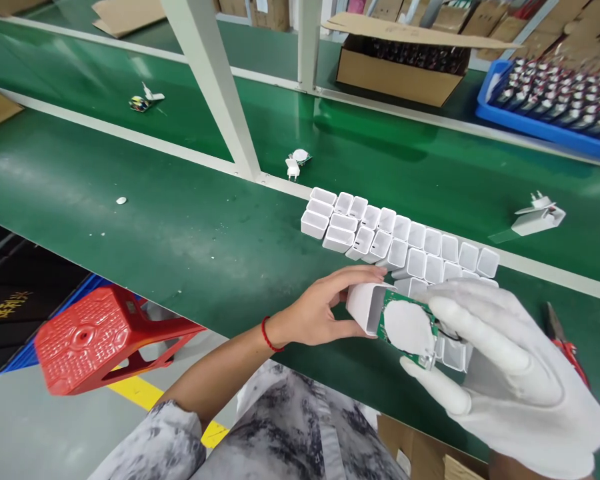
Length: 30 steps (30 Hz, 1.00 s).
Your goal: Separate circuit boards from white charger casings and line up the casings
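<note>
My bare left hand, with a red string at the wrist, grips a white plastic casing whose open end faces right. In my gloved right hand is a green circuit board with a round white pad on its face. The board's left end sits at the mouth of the casing; how far it reaches inside I cannot tell. Just beyond my hands, several white open-topped casings stand in rows on the green bench, some hidden behind my right glove.
Red-handled pliers lie at the right. A metal post rises from the bench's back rail. Behind it are a cardboard box, a blue tray of parts and a charger piece. A red stool stands at the lower left.
</note>
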Each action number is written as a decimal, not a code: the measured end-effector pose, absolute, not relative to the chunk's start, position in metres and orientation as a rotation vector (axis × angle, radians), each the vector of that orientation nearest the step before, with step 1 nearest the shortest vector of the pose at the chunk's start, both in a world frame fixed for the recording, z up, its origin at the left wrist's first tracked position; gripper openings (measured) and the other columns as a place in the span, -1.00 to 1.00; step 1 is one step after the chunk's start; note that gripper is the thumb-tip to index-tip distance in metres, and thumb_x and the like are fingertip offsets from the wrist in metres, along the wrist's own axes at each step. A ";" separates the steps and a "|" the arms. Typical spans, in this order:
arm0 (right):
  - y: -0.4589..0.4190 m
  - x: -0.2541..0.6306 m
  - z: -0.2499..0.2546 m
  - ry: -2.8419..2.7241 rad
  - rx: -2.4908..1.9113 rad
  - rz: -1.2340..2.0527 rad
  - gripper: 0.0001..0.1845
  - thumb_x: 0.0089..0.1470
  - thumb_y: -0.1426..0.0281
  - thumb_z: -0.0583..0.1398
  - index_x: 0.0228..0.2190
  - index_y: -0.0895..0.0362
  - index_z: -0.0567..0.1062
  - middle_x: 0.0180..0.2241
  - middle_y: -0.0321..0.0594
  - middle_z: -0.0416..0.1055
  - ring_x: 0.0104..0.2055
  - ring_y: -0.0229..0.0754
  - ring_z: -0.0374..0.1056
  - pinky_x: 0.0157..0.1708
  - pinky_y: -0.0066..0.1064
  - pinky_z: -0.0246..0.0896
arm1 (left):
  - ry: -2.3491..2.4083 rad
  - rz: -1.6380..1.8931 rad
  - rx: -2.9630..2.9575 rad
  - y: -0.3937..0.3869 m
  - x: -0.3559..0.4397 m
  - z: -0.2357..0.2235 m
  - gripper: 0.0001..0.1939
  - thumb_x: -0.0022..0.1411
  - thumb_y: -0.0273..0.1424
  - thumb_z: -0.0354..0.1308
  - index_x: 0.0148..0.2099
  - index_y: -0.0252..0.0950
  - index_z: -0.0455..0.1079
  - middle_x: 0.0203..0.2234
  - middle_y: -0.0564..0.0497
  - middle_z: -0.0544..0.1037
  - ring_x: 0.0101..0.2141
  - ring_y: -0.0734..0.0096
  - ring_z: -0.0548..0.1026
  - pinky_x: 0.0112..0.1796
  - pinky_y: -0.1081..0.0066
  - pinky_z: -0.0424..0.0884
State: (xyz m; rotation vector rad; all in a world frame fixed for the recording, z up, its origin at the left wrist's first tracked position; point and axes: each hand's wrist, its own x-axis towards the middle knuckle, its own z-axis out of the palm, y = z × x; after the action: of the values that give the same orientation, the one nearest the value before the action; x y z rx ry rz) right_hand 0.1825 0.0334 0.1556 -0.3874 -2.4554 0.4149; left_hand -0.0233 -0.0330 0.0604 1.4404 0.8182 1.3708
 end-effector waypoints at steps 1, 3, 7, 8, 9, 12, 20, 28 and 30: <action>0.033 0.180 0.156 -2.466 -0.384 0.399 -0.12 0.06 0.54 0.31 0.35 -0.02 0.18 -0.10 -0.11 0.48 -0.05 0.00 0.38 -0.04 -0.07 0.32 | 0.796 1.369 1.436 -0.033 -0.022 0.061 -0.42 0.22 -0.26 0.35 0.24 -0.06 0.26 0.29 -0.16 0.33 0.28 0.04 0.34 0.09 0.11 0.52; 0.033 0.177 0.157 -2.472 -0.379 0.384 -0.13 0.06 0.55 0.31 0.34 0.00 0.19 -0.13 -0.14 0.49 -0.08 -0.03 0.39 -0.07 -0.10 0.34 | 0.761 1.374 1.433 -0.033 -0.021 0.063 -0.43 0.24 -0.30 0.34 0.24 -0.05 0.27 0.30 -0.16 0.31 0.29 0.03 0.33 0.10 0.10 0.52; 0.033 0.175 0.157 -2.481 -0.394 0.367 -0.19 0.07 0.54 0.31 0.31 0.03 0.23 -0.16 -0.15 0.51 -0.08 -0.01 0.40 -0.05 -0.05 0.37 | 0.738 1.400 1.446 -0.029 -0.019 0.062 -0.41 0.22 -0.33 0.35 0.26 -0.03 0.29 0.30 -0.15 0.32 0.31 -0.01 0.30 0.06 0.14 0.55; 0.033 0.175 0.156 -2.482 -0.403 0.359 -0.20 0.08 0.54 0.31 0.30 0.02 0.23 -0.16 -0.14 0.51 -0.08 0.00 0.41 -0.05 -0.03 0.37 | 0.726 1.415 1.452 -0.028 -0.019 0.061 -0.39 0.21 -0.34 0.36 0.27 -0.04 0.29 0.29 -0.16 0.32 0.31 -0.02 0.30 0.05 0.16 0.56; 0.032 0.175 0.156 -2.482 -0.409 0.348 -0.20 0.09 0.55 0.30 0.30 0.02 0.23 -0.17 -0.15 0.51 -0.08 0.01 0.41 -0.05 -0.02 0.37 | 0.715 1.427 1.457 -0.027 -0.019 0.059 -0.37 0.20 -0.36 0.37 0.27 -0.04 0.29 0.29 -0.17 0.33 0.31 -0.02 0.30 0.04 0.18 0.57; 0.032 0.176 0.155 -2.494 -0.405 0.336 -0.19 0.09 0.55 0.29 0.32 0.00 0.22 -0.17 -0.14 0.51 -0.09 0.05 0.41 -0.07 0.00 0.37 | 0.715 1.430 1.469 -0.026 -0.019 0.058 -0.36 0.19 -0.39 0.38 0.28 -0.04 0.28 0.28 -0.17 0.34 0.31 -0.01 0.30 0.03 0.20 0.58; 0.033 0.176 0.156 -2.556 -0.435 0.355 -0.18 0.13 0.53 0.25 0.34 -0.05 0.15 -0.15 -0.13 0.48 -0.09 0.08 0.37 -0.07 0.03 0.32 | 0.759 1.408 1.501 -0.024 -0.019 0.060 -0.38 0.21 -0.37 0.37 0.27 -0.04 0.29 0.26 -0.17 0.36 0.30 0.05 0.32 0.00 0.23 0.60; 0.033 0.172 0.162 -2.610 -0.463 0.201 -0.48 0.11 0.57 0.25 0.10 0.17 0.33 -0.24 -0.09 0.51 -0.19 0.00 0.36 -0.19 -0.06 0.34 | 0.778 1.396 1.504 -0.023 -0.020 0.059 -0.36 0.20 -0.38 0.37 0.28 -0.04 0.28 0.26 -0.18 0.37 0.29 0.01 0.33 -0.01 0.21 0.61; 0.033 0.172 0.162 -2.613 -0.449 0.220 -0.48 0.12 0.59 0.25 0.10 0.19 0.32 -0.23 -0.08 0.51 -0.17 -0.01 0.36 -0.17 -0.07 0.34 | 0.772 1.406 1.499 -0.022 -0.020 0.060 -0.36 0.20 -0.37 0.37 0.28 -0.03 0.28 0.26 -0.16 0.37 0.30 0.02 0.32 0.00 0.21 0.61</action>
State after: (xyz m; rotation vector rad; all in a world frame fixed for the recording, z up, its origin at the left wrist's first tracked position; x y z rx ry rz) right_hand 0.1723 0.0326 0.1624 -0.4486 -2.6133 0.2201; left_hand -0.0199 -0.0221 0.0599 1.4989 0.7716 1.4058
